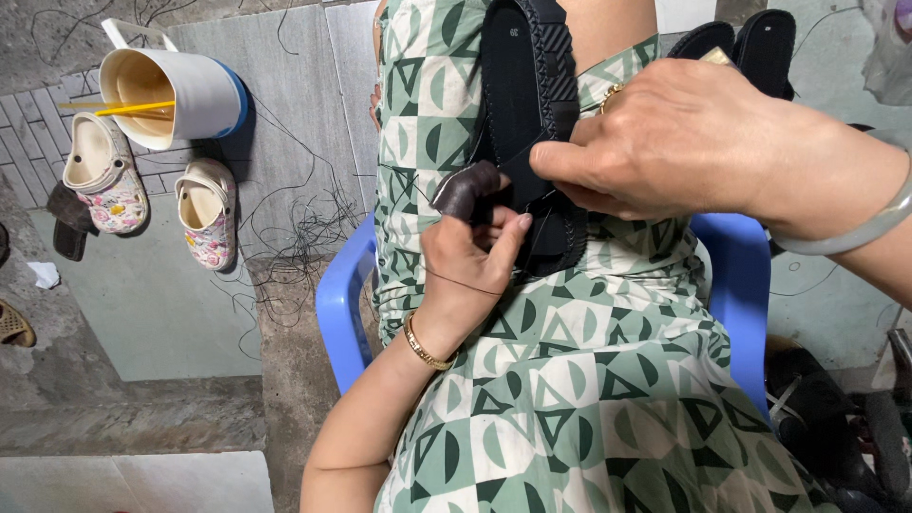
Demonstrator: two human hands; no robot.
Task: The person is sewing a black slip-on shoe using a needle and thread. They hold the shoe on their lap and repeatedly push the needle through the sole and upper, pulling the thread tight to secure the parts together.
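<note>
Nearest to me: green patterned dress (589, 399) over the lap, on a blue chair (340, 304). Far left I log a white bucket (176, 90) and two flowered clogs (100, 176) on the floor. Left hand (465, 261), dark cap on one finger, fingers pinching black thread (456, 283). Black sandal (527, 104) lies along the thigh. Right hand (684, 142), fingers pressed together, grips the sandal's braided edge.

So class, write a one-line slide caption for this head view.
Left hand pulls dark thread while right hand steadies a black sandal on the lap.
</note>
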